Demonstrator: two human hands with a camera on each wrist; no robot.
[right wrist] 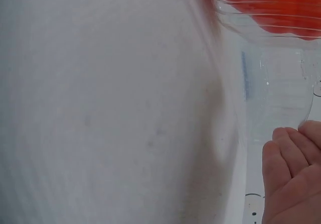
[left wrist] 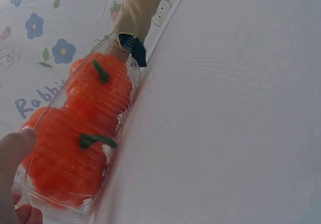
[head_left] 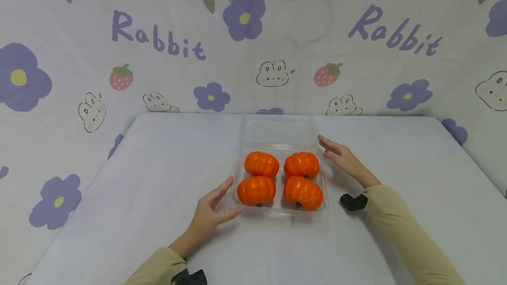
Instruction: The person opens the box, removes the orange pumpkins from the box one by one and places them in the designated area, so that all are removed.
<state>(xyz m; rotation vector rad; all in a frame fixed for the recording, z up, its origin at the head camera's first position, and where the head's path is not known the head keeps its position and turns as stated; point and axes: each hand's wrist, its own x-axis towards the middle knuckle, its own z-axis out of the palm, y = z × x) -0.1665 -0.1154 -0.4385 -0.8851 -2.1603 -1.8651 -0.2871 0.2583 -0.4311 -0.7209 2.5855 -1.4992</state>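
A clear plastic clamshell container (head_left: 282,211) stands on the table with its lid (head_left: 279,132) folded back flat behind it. Inside sit several small orange pumpkins (head_left: 256,190) with green stems, in two rows. At the container's left side is my left hand (head_left: 207,212), thumb and fingers spread around the front left corner; in the left wrist view the thumb (left wrist: 21,142) overlaps the clear wall. My right hand (head_left: 343,158) is by the back right corner near the lid's hinge, its fingers extended, seen in the right wrist view beside the clear lid (right wrist: 283,91).
A white cloth covers the table (head_left: 158,166). Behind it hangs a curtain (head_left: 166,74) printed with flowers, rabbits and strawberries. Dark devices are strapped at both wrists, such as the one at the right wrist (head_left: 354,202).
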